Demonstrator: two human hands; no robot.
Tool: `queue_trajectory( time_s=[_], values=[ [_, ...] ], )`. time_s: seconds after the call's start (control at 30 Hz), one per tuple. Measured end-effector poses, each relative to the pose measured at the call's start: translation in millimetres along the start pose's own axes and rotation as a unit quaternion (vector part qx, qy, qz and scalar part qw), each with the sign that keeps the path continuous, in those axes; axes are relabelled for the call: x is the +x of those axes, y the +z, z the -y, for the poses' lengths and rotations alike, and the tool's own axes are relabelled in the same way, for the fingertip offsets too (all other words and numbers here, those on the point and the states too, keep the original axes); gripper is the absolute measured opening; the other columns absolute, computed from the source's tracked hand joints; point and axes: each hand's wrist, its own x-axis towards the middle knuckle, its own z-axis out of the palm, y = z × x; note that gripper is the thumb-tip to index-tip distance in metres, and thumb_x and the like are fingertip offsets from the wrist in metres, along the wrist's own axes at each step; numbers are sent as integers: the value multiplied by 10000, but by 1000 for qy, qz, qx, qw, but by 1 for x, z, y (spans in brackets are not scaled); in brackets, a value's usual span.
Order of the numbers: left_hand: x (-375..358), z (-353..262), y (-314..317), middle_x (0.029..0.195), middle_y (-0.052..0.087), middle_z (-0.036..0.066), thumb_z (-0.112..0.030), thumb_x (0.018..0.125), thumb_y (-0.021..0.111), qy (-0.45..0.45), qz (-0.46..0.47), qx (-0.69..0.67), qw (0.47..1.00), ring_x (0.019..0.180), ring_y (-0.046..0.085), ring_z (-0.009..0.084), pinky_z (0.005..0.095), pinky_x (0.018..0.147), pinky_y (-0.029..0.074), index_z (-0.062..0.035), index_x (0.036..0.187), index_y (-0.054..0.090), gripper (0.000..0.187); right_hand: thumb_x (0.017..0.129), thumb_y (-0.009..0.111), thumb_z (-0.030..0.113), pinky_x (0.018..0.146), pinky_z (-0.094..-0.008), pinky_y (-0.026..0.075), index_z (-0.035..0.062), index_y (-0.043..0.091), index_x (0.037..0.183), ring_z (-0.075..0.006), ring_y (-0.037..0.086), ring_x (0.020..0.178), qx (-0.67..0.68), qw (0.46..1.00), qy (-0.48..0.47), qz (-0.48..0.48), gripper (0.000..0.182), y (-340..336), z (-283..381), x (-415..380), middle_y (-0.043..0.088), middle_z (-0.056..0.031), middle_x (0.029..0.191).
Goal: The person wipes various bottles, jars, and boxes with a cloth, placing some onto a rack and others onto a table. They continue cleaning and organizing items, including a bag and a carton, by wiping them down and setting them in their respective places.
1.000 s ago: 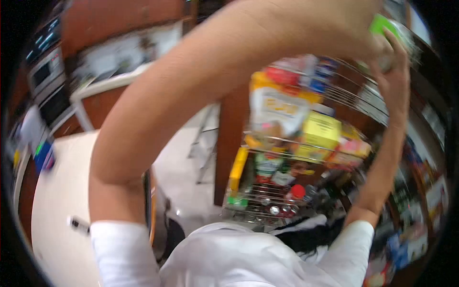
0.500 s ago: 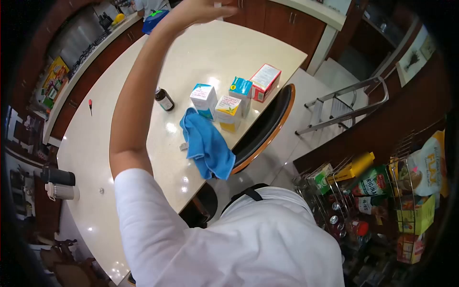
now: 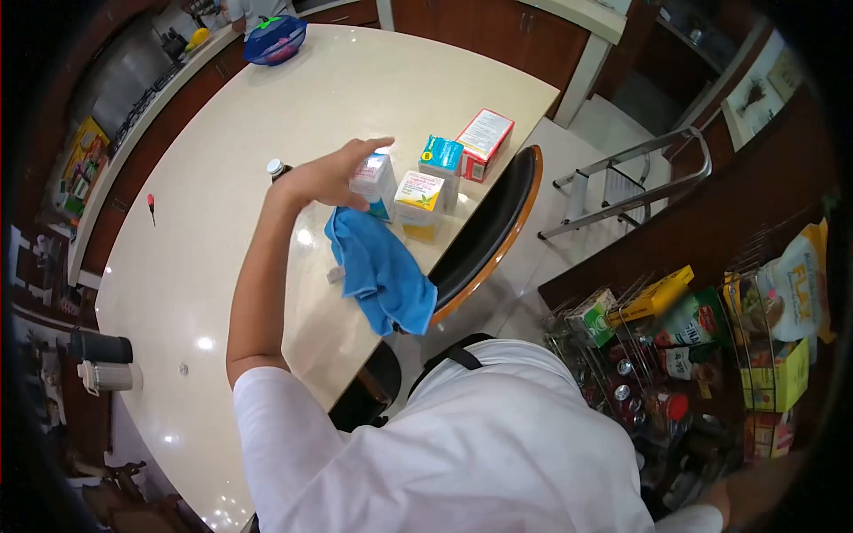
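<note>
My left hand (image 3: pixel 333 178) reaches over the table with its fingers apart, right at the white and blue box (image 3: pixel 378 182) and partly covering it. Behind my left wrist, the white cap of a dark bottle (image 3: pixel 278 167) shows; most of the bottle is hidden. A white and yellow box (image 3: pixel 418 204) and a teal-topped box (image 3: pixel 442 155) stand close by, with a red and white box (image 3: pixel 486 142) behind them. A crumpled blue cloth (image 3: pixel 380 271) lies below my hand, hanging over the table edge. My right forearm enters at the lower right; its hand is out of sight.
Black chairs (image 3: pixel 489 240) stand against the pale table (image 3: pixel 195 293). A blue covered bowl (image 3: pixel 275 43), a screwdriver (image 3: pixel 151 210) and a lidded pitcher (image 3: pixel 108 377) are on the table. A step ladder (image 3: pixel 622 186) and wire racks of groceries (image 3: pixel 693 355) are to the right.
My left hand has come down from the top of the view to the white and blue box, now covering most of the bottle. My right forearm has come into view at the lower right.
</note>
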Motion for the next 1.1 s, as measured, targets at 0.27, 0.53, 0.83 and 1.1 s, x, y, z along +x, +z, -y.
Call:
queue_trajectory(
  time_s=[0.27,0.53,0.83,1.1],
  values=[
    [24,76,33,1164,521,168,-128,507,806,159,-91,68,981,1102,487,342,389,975,390,-54,1236,507,791,756,675,307,915,-466,398,36,412,1321,-398,427,1133,656,652,-277,260,679,83,271,-201,486,-228,1184],
    [42,96,40,1109,517,101,36,519,797,69,-24,-151,986,1041,532,238,346,900,449,-35,1243,432,814,850,489,530,1001,-637,251,59,397,1360,-444,262,1322,564,646,-402,323,701,133,453,-284,358,-269,1367],
    [29,62,45,1120,533,69,210,503,650,58,-58,-228,970,979,564,199,298,787,518,-66,1332,357,921,846,499,509,993,-635,238,79,510,1254,-432,322,1273,580,669,-346,310,593,144,468,-320,440,-253,1267],
    [15,43,52,1116,521,88,211,541,642,7,-118,-363,924,977,576,196,297,798,523,-105,1348,332,920,726,595,510,916,-668,321,105,526,1261,-531,220,1300,497,667,-408,376,674,130,438,-316,366,-262,1347]
  ],
)
